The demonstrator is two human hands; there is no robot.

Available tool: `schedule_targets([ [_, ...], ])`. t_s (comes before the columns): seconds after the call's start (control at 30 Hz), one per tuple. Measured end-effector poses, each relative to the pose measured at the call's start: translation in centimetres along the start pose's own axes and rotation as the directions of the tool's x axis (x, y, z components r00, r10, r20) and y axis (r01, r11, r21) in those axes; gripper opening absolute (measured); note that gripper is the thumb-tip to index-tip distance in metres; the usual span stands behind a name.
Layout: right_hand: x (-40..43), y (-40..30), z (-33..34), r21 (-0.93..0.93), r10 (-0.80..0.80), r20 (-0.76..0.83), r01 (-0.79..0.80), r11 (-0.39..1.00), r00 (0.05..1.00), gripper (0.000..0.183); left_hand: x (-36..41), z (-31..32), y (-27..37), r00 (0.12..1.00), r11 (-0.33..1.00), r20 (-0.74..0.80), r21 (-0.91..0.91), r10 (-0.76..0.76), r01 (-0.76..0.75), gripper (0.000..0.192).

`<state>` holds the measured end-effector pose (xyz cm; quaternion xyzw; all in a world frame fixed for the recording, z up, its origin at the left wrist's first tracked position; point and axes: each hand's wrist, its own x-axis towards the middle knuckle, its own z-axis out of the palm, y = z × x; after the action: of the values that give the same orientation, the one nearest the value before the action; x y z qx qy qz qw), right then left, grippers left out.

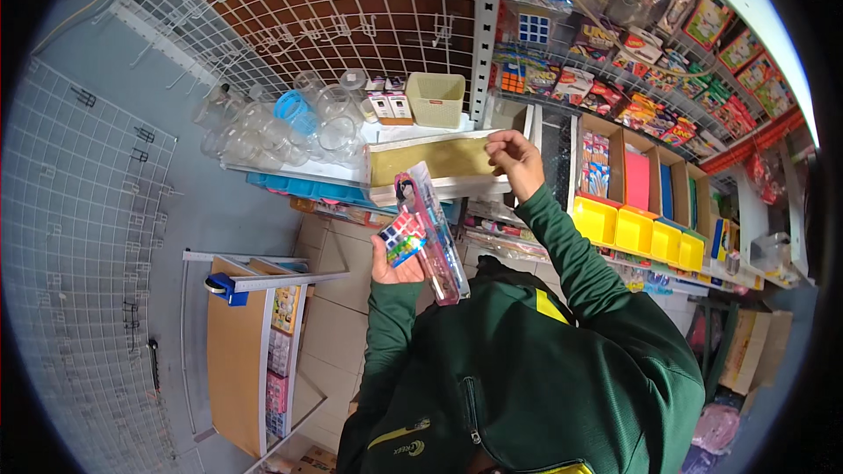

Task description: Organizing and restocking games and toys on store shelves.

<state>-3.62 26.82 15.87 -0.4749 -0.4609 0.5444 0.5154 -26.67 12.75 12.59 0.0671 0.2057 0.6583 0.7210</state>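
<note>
My left hand (398,268) holds several packaged goods close to my body. Among them are a puzzle cube (403,230) in printed clear wrapping and a long pink package (431,253) with a cartoon figure at its top. Another slim clear package (428,194) lies against the pink one. My right hand (520,161) is over the right end of a long box (428,161) with a white rim and olive-coloured inside. Its thumb and fingers are bent close together; whether they grip the box's edge, I cannot tell.
Clear plastic jars (263,135), a blue cup (294,112), small cartons (390,105) and a cream basket (436,100) stand on the white shelf behind the box. Yellow bins (596,220) and hanging card games (602,95) are at right. A wooden-panelled rack (237,362) stands at left.
</note>
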Motion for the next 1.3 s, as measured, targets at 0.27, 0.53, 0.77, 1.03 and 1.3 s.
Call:
schedule_targets([
  [0.27,-6.5,-8.6,3.2,-0.267,-0.139,0.616,0.372,0.889,0.775,0.044,1.3,1.0,-0.9,0.958,0.966,0.201,0.198,-0.203,0.163,0.083],
  [0.53,-9.2,-5.7,4.0,-0.41,-0.403,0.681,0.775,0.481,0.611,0.025,0.2,3.8,-1.8,0.985,0.986,0.148,0.156,-0.084,0.06,0.071],
  [0.77,-9.3,-3.6,4.1,-0.421,-0.211,0.273,0.314,0.851,0.939,0.021,0.0,2.3,-2.3,0.98,0.985,0.136,0.111,-0.147,0.132,0.069],
  [1.03,-8.9,-3.7,3.3,-0.23,0.075,0.142,-0.041,0.972,0.987,0.025,-0.4,2.0,-2.5,0.925,0.93,0.211,0.262,-0.316,0.258,0.058],
  [1.3,-8.6,-3.6,2.4,-0.155,0.099,0.216,-0.065,0.986,0.971,0.021,-0.4,2.2,-2.8,0.965,0.937,0.097,0.278,-0.245,0.21,0.045],
])
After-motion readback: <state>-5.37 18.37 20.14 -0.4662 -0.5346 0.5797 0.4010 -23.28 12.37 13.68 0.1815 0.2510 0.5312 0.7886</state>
